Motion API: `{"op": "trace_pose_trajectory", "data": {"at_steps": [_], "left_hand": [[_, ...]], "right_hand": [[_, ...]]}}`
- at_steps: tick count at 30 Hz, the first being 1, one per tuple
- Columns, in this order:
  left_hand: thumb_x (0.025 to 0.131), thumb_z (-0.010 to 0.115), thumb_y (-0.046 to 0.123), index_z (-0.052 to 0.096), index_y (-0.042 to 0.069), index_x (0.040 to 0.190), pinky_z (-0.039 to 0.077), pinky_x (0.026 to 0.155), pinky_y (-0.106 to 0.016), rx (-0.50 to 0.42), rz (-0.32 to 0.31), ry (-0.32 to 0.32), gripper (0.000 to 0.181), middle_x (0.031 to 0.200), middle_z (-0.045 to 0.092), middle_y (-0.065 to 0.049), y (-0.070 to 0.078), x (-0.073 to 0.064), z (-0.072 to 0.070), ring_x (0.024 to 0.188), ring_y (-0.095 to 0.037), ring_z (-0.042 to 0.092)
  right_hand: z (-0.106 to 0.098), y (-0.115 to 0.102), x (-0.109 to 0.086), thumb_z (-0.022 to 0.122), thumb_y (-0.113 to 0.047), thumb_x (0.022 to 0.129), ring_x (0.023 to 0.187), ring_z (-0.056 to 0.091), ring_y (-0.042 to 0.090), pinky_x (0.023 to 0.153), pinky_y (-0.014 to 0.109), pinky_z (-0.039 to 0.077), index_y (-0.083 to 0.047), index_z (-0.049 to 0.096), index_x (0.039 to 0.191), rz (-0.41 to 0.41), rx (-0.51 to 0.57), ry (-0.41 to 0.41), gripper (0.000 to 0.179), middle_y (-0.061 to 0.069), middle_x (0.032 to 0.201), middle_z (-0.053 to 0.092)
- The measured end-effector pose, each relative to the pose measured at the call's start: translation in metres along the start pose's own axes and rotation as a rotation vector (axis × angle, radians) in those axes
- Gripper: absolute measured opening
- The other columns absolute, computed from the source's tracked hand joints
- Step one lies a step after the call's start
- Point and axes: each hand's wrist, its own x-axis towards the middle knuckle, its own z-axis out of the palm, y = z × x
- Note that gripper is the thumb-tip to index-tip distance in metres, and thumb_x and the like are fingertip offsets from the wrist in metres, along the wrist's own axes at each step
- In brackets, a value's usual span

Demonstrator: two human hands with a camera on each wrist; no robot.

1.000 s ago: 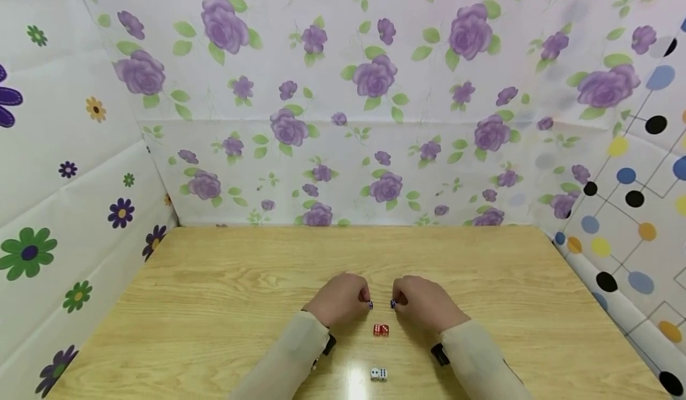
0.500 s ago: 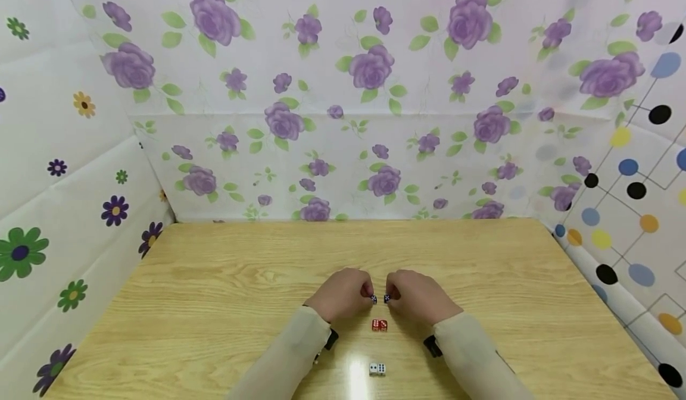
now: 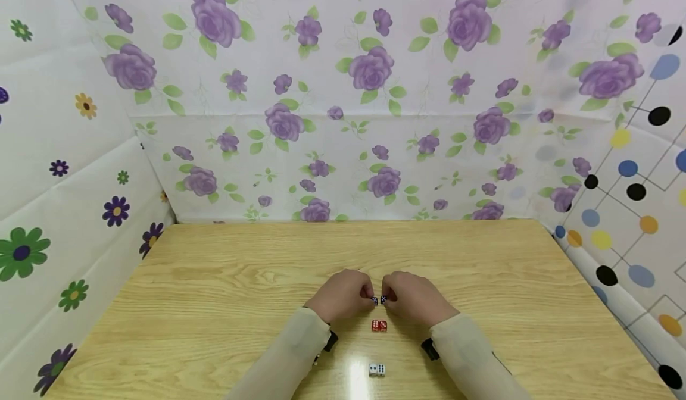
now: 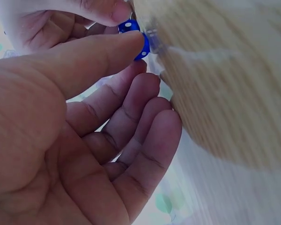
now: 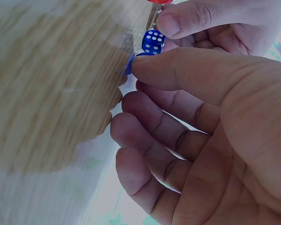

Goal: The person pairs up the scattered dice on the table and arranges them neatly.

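My left hand (image 3: 343,294) pinches a blue die (image 3: 374,300) with white pips between thumb and index finger, low over the wooden table. Facing it, my right hand (image 3: 415,297) pinches a second blue die (image 3: 383,299) the same way. A narrow gap separates the two dice in the head view. In the right wrist view, the left hand's blue die (image 5: 153,41) shows several white pips, while the right thumb covers most of the other. Just nearer than the hands, two red dice (image 3: 379,326) sit side by side.
Two white dice (image 3: 377,369) stand side by side closer to the table's front. The wooden table (image 3: 225,281) ends at a flowered cloth wall (image 3: 332,150), with patterned cloth on the left and right too.
The right hand has moved left with its blue die, and the left hand slightly right with its own. The gap between the blue dice has narrowed. The red and white dice stay put.
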Motion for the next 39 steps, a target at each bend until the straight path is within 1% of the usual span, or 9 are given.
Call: {"op": "trace_pose_trajectory", "data": {"at_steps": [5, 12, 21, 24, 29, 36, 39], "left_hand": [[0.091, 0.08, 0.017, 0.072, 0.015, 0.088, 0.05, 0.072, -0.025, 0.007, 0.013, 0.002, 0.009, 0.084, 0.065, 0.011, -0.0013, 0.0013, 0.0027, 0.074, -0.005, 0.057], [0.091, 0.08, 0.019, 0.072, 0.016, 0.09, 0.051, 0.073, -0.026, 0.003, 0.005, -0.005, 0.008, 0.086, 0.066, 0.011, -0.0021, -0.0004, -0.0001, 0.075, -0.005, 0.058], [0.092, 0.079, 0.014, 0.075, 0.013, 0.092, 0.051, 0.074, -0.024, 0.051, 0.037, 0.001, 0.004, 0.087, 0.068, 0.008, 0.001, -0.0025, -0.0013, 0.076, -0.004, 0.058], [0.091, 0.079, 0.013, 0.075, 0.013, 0.091, 0.05, 0.072, -0.024, 0.033, 0.031, -0.004, 0.004, 0.086, 0.067, 0.009, 0.0028, -0.0038, -0.0022, 0.074, -0.005, 0.057], [0.089, 0.08, 0.015, 0.072, 0.015, 0.089, 0.049, 0.069, -0.025, -0.009, 0.002, -0.017, 0.007, 0.084, 0.065, 0.011, 0.0043, -0.0051, -0.003, 0.072, -0.007, 0.057], [0.091, 0.08, 0.015, 0.075, 0.014, 0.09, 0.052, 0.074, -0.024, 0.03, 0.047, 0.013, 0.005, 0.087, 0.069, 0.009, 0.0042, -0.0032, 0.0019, 0.076, -0.005, 0.059], [0.092, 0.078, 0.014, 0.074, 0.014, 0.09, 0.052, 0.074, -0.025, 0.024, 0.046, 0.022, 0.005, 0.086, 0.069, 0.009, 0.0045, -0.003, 0.0023, 0.076, -0.005, 0.06]], "right_hand": [[-0.0001, 0.0, 0.0001, 0.077, -0.005, 0.089, 0.074, 0.054, 0.012, 0.07, 0.037, 0.05, -0.012, 0.07, 0.088, 0.0, -0.001, -0.004, 0.011, -0.005, 0.081, 0.061], [0.0012, 0.0021, 0.0004, 0.08, -0.007, 0.088, 0.075, 0.055, 0.011, 0.072, 0.037, 0.05, -0.014, 0.069, 0.089, 0.009, -0.015, 0.001, 0.014, -0.006, 0.082, 0.061], [0.0029, 0.0008, 0.0004, 0.08, -0.007, 0.089, 0.071, 0.05, 0.012, 0.068, 0.035, 0.047, -0.014, 0.069, 0.087, -0.006, -0.024, -0.016, 0.014, -0.007, 0.078, 0.057], [0.0024, 0.0001, 0.0002, 0.079, -0.006, 0.09, 0.072, 0.05, 0.012, 0.068, 0.034, 0.047, -0.014, 0.069, 0.087, -0.014, -0.024, -0.017, 0.013, -0.007, 0.078, 0.057], [0.0017, -0.0007, 0.0, 0.077, -0.004, 0.09, 0.073, 0.049, 0.013, 0.069, 0.035, 0.046, -0.014, 0.068, 0.087, -0.015, -0.023, -0.018, 0.014, -0.007, 0.078, 0.056], [0.0023, 0.0, -0.0002, 0.077, -0.004, 0.09, 0.072, 0.048, 0.011, 0.067, 0.033, 0.045, -0.016, 0.066, 0.086, -0.052, -0.044, 0.004, 0.016, -0.007, 0.079, 0.056], [0.0022, -0.0003, -0.0005, 0.077, -0.005, 0.09, 0.072, 0.048, 0.011, 0.068, 0.033, 0.045, -0.016, 0.066, 0.086, -0.047, -0.039, 0.001, 0.016, -0.007, 0.079, 0.056]]}}
